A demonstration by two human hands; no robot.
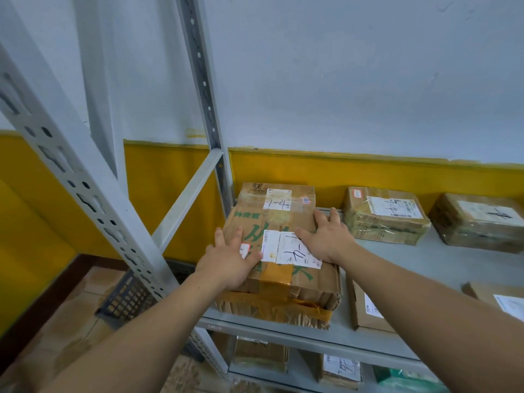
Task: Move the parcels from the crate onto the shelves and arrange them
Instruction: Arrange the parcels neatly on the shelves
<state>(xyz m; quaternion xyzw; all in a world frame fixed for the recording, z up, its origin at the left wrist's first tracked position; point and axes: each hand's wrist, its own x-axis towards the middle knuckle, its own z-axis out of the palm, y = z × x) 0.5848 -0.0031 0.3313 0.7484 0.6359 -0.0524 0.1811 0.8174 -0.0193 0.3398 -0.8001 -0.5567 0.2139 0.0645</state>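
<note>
Both hands press flat, fingers straight, clasping nothing: left hand and right hand flank the label atop the parcel, centre frame on the shelf. Its long axis runs toward the wall.

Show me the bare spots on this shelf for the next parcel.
Bare shelf lies between the taped parcel at the back and the flat carton in front. The left end is crowded: left hand and right hand press the stacked parcels there.
</note>
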